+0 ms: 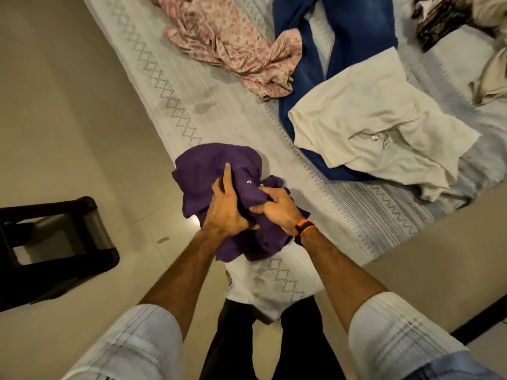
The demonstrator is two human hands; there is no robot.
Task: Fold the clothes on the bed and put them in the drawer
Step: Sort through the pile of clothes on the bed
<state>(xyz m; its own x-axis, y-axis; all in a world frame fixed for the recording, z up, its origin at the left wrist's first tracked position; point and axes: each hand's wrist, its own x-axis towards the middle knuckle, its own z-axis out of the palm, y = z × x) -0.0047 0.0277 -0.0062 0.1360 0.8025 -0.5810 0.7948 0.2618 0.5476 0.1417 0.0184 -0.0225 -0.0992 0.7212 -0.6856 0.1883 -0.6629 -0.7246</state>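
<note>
A crumpled purple shirt (pixel 203 174) with small white buttons hangs bunched over the bed's near corner. My left hand (pixel 227 204) grips its cloth with the index finger stretched along it. My right hand (pixel 277 208), with an orange band at the wrist, pinches a fold just beside the left. On the bed (pixel 170 86) lie a cream T-shirt (pixel 370 119), blue jeans (pixel 354 26) partly under it, and a pink floral garment (pixel 233 42).
A dark patterned cloth (pixel 439 20) and a beige garment (pixel 493 75) lie at the far right. A dark wooden stool (pixel 55 242) stands on the tiled floor to my left. The bedsheet's corner hangs down by my legs.
</note>
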